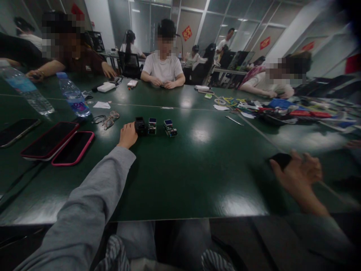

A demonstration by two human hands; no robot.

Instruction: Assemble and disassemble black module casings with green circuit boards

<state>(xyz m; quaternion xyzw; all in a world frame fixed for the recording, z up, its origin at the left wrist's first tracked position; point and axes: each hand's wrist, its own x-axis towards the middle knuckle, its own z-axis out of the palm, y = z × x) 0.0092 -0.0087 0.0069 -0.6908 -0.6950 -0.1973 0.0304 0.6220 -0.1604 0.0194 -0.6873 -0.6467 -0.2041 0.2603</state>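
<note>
a: what is seen in the head view near the left hand [127, 136]?

b: the left hand is stretched out over the green table [180, 177], at about eleven o'clock from the table's middle. its fingers are curled against the black block [140, 126], the leftmost of three small blocks set in a row. whether the block is truly gripped or only touched cannot be told, since the fingertips are hidden behind the knuckles.

a: and the other two blocks?

b: the middle block [152, 125] is placed just beside the black one, at its three o'clock. the third block [170, 128], blue-topped, is set a little apart, further toward three o'clock, and is turned at a slant.

a: how is the right hand [299, 175] held?

b: it is raised near the table's edge at four o'clock, blurred. a dark object [281, 159] is pinched between thumb and fingers; what it is cannot be made out.

a: what else is laid on the table?

b: at nine o'clock from the left hand, two phones in red cases [58, 145] are laid side by side, with a third dark phone [17, 130] beyond them. glasses [107, 119] are seen at eleven o'clock, and two water bottles [73, 96] are stood behind. at two o'clock, coloured clutter [282, 109] is spread. a person in a white shirt [163, 67] is seated at twelve o'clock across the table, hands together.
</note>
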